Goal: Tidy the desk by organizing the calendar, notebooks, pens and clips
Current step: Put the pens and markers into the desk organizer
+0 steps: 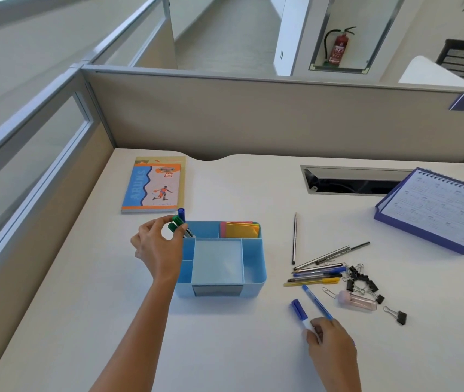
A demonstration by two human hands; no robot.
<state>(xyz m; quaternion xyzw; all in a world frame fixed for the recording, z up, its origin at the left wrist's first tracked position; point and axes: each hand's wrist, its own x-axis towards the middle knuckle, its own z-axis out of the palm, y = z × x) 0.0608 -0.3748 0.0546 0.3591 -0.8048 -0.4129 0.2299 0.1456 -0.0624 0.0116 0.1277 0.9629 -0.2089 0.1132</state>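
Observation:
A light blue desk organizer (253, 274) stands mid-desk. My left hand (158, 247) grips green and blue markers (178, 222) that stand in its back left compartment. My right hand (330, 343) is closed on a blue marker (298, 308) and a blue pen (317, 302) lying on the desk. Several pens and a pencil (320, 270) lie loose to the right, beside black binder clips (362, 280) and a paper clip (329, 292). A notebook (154, 183) lies at the back left. A spiral desk calendar (440, 207) lies flat at the right.
Coloured sticky notes (240, 229) fill the organizer's back right compartment. A pink transparent case (358, 301) lies among the clips. A cable slot (352, 183) is cut into the desk at the back. Beige partition panels (253, 117) wall the desk at back and left.

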